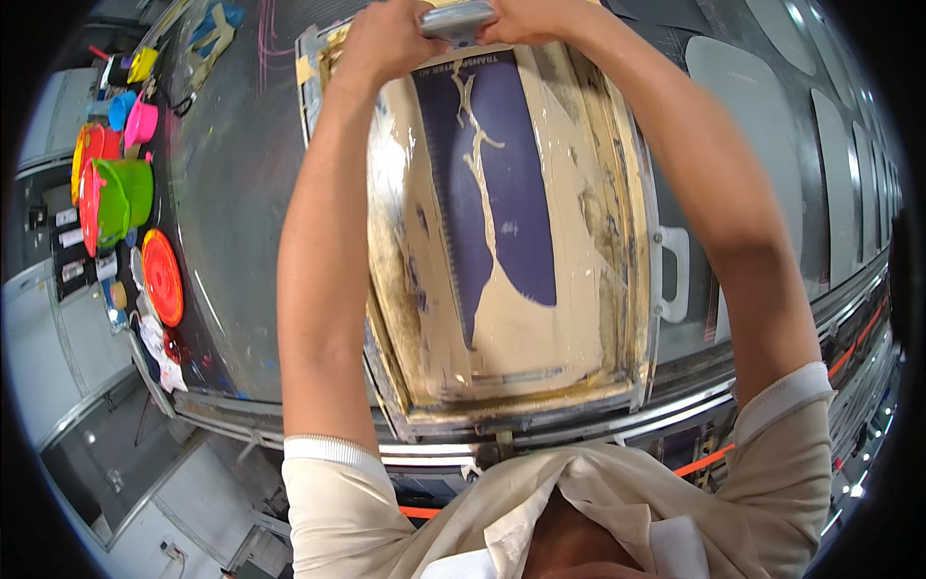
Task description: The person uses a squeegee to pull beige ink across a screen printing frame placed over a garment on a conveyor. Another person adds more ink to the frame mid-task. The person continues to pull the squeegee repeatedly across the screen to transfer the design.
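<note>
Head view: long dark print table point(241, 241) runs away from the person, grey panels point(748, 106) lie along its right edge, colour tubs and lids along its left edge. Screen frame point(502, 410) sits across the table's near edge, mesh point(511, 174) dark blue in the middle, beige ink point(526, 333) pooled thick at the frame's near end and smeared up both sides, thin streak through the centre. White handle point(672, 275) on the frame's right rail. Green bucket point(130, 193), orange lid point(162, 277), pink cup point(142, 124) well apart from the frame. Squeegee point(458, 21) at the frame's far end, both hands clamped on it: left hand point(386, 41) closed over its left end, right hand point(535, 19) over its right end. Judgement: pull wants even downward pressure from both hands, blade kept square to the side rails, steady angle toward the near end so the ink pool spreads the full mesh width, no stopping mid-stroke
</note>
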Demonstrator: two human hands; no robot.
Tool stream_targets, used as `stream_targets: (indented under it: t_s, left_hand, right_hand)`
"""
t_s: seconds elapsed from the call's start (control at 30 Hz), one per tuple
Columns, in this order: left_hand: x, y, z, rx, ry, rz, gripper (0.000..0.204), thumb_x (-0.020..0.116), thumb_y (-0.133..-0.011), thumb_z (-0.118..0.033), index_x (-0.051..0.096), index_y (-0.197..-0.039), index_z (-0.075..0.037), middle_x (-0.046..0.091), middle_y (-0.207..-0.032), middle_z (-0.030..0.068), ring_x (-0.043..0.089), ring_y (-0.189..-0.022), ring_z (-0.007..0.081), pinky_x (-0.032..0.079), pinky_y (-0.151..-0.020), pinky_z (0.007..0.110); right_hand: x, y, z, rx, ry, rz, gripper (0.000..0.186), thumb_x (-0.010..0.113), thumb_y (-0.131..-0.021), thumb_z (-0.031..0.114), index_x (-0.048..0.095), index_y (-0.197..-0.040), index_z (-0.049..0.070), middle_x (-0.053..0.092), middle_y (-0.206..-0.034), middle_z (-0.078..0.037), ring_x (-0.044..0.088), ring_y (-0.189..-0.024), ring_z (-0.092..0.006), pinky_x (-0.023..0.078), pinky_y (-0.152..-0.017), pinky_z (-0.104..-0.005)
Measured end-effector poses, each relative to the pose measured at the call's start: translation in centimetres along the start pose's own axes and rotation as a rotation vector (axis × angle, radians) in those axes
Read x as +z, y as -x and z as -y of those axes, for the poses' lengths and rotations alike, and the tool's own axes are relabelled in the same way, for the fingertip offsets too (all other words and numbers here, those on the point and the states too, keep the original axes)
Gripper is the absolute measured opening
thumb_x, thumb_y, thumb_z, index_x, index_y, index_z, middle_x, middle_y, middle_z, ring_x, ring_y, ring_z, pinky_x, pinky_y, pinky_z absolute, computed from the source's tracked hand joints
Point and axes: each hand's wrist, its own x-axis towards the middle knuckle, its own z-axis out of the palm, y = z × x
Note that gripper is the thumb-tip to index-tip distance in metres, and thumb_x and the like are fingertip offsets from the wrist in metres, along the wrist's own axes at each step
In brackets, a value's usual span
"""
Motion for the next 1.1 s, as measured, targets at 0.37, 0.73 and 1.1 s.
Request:
stream_targets:
  t_s: [0.37, 0.73, 1.1]
  left_hand:
    - [2.1, 27.7, -13.6, 0.021, 0.127, -0.009, 0.028, 0.085, -0.067, -0.021, 0.076, -0.092, -0.011, 0.070, -0.076, 0.0121, 0.069, -0.075, 0.0338, 0.053, -0.072, 0.045]
    - [1.3, 37.4, -19.0, 0.096, 0.004, -0.094, 0.021, 0.082, -0.071, -0.017, 0.074, -0.089, -0.010, 0.069, -0.088, 0.0056, 0.064, -0.090, 0.0264, 0.042, -0.086, 0.041]
    - [1.2, 43.2, -22.9, 0.073, 0.081, -0.170, 0.034, 0.076, -0.061, -0.003, 0.071, -0.093, -0.012, 0.071, -0.097, 0.0030, 0.065, -0.092, 0.0247, 0.044, -0.084, 0.039]
  right_hand:
    - [10.8, 26.6, 11.5, -0.174, -0.023, -0.122, 0.017, 0.076, -0.069, 0.017, 0.065, -0.079, 0.008, 0.067, -0.074, -0.015, 0.067, -0.075, -0.0387, 0.053, -0.068, -0.0491]
    - [8.3, 34.7, 11.4, 0.214, -0.255, -0.478, 0.042, 0.071, -0.090, 0.038, 0.069, -0.114, 0.004, 0.072, -0.102, -0.019, 0.066, -0.104, -0.0347, 0.049, -0.094, -0.0442]
    - [12.1, 32.3, 1.2, 0.658, -0.397, -0.810, 0.030, 0.063, -0.093, 0.032, 0.069, -0.097, 0.003, 0.072, -0.097, -0.020, 0.067, -0.095, -0.0432, 0.051, -0.086, -0.0481]
